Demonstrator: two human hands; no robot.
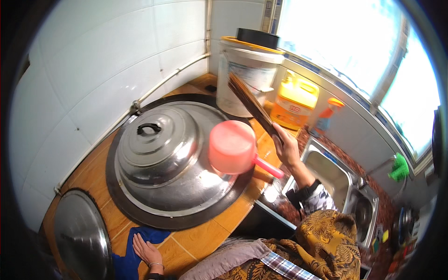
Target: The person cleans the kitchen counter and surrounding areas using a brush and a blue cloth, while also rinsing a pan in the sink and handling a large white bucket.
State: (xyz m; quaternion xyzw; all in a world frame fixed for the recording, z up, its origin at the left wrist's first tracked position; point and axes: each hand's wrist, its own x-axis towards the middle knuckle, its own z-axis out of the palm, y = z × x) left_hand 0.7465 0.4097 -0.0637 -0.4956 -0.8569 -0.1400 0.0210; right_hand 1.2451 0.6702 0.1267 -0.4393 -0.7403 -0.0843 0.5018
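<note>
My left hand (146, 249) lies flat, fingers together, on a blue cloth (131, 259) spread on the tiled stove top. At the right my right hand (285, 145) grips the lower end of a long dark brown wooden piece (250, 101), raised at a slant in front of the bucket; its exact kind is unclear. Between my hands a big wok set in the stove is covered by a domed metal lid (157, 147) with a black handle. A pink plastic dipper (232, 147) rests upside down on the right part of that lid, its handle towards my right forearm.
A second metal lid (82, 234) lies at the left. Behind stand a white bucket (227, 87) with a black round object on top, a yellow jug (297, 99) and a spray bottle (325, 117). A steel double sink (325, 171) is at the right. A pipe runs along the tiled wall.
</note>
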